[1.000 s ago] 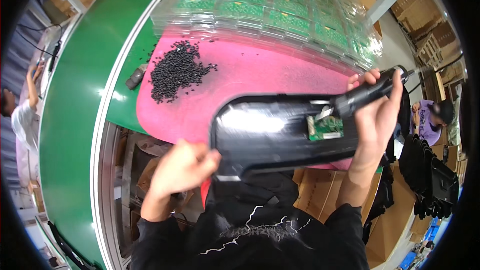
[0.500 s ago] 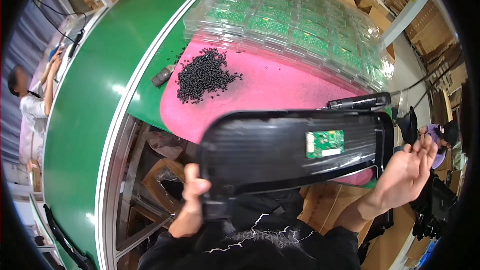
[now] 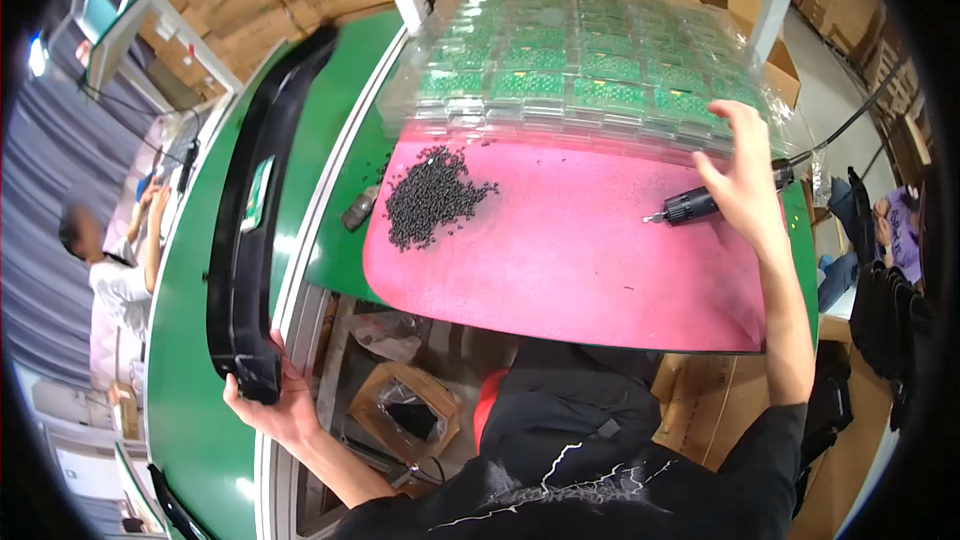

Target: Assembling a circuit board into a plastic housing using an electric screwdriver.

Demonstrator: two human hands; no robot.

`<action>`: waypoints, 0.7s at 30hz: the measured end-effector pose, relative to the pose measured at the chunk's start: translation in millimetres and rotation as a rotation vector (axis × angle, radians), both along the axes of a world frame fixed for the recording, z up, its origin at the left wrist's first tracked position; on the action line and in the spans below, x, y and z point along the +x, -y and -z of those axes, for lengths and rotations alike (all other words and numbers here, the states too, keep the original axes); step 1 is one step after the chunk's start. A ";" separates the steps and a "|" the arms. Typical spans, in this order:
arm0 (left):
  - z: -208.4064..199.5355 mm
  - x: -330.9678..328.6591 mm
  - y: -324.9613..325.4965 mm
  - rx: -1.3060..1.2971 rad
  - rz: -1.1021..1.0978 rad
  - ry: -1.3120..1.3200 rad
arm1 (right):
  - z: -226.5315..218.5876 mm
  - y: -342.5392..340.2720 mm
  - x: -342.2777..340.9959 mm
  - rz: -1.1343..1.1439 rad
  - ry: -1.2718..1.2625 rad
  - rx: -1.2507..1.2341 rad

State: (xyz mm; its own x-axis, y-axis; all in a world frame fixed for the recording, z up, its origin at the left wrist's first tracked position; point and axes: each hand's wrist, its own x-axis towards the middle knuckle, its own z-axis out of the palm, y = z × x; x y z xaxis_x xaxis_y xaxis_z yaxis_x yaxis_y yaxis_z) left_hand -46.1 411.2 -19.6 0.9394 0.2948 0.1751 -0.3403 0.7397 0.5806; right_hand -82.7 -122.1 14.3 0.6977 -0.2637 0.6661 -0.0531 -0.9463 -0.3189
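Note:
My left hand [image 3: 275, 402] grips the near end of a long black plastic panel [image 3: 228, 280], thumb and fingers on either side of it. The panel is tilted on its edge over the green surface at the left, and a green circuit board [image 3: 257, 195] shows inside it. At the right, my right hand [image 3: 745, 175] is raised with fingers apart, above a black electric screwdriver [image 3: 692, 207] lying on the pink mat [image 3: 560, 260]. Part of the screwdriver is hidden behind the hand. A heap of small black screws or similar pieces [image 3: 430, 200] lies on the mat's left.
Clear plastic trays of circuit boards [image 3: 580, 65] are stacked behind the mat. A metal rail [image 3: 335, 160] separates the mat from the long green surface [image 3: 180, 340]. A small dark object [image 3: 360, 208] lies near the heap. Another person [image 3: 120, 270] works at far left.
The black panel has moved from in front of me to the green surface at left, in my left hand. My right hand has moved up and forward to the screwdriver.

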 end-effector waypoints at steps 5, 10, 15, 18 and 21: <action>-2.7 17.0 -2.8 -0.096 -0.192 -0.014 | 7.3 33.1 18.3 0.064 -0.310 -0.150; 46.8 69.9 -75.1 -0.310 -0.143 0.246 | 0.0 56.9 33.9 0.074 -0.466 -0.261; 31.6 99.4 -78.2 -0.599 0.120 -0.093 | -15.0 46.4 28.9 0.023 -0.410 -0.281; -5.7 82.1 -10.6 0.157 0.223 0.082 | -19.0 53.0 32.6 0.038 -0.615 -0.328; -55.6 40.3 46.0 0.959 -0.326 0.506 | -29.7 54.3 41.1 0.078 -0.744 -0.365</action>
State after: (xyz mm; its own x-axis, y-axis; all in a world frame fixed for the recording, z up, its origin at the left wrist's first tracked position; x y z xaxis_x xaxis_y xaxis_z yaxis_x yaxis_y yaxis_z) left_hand -5.8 365.2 36.0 0.5990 0.0523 0.7990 -0.7926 -0.1034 0.6009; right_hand -41.6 -176.4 44.1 0.9781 -0.1867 0.0915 -0.1990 -0.9682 0.1514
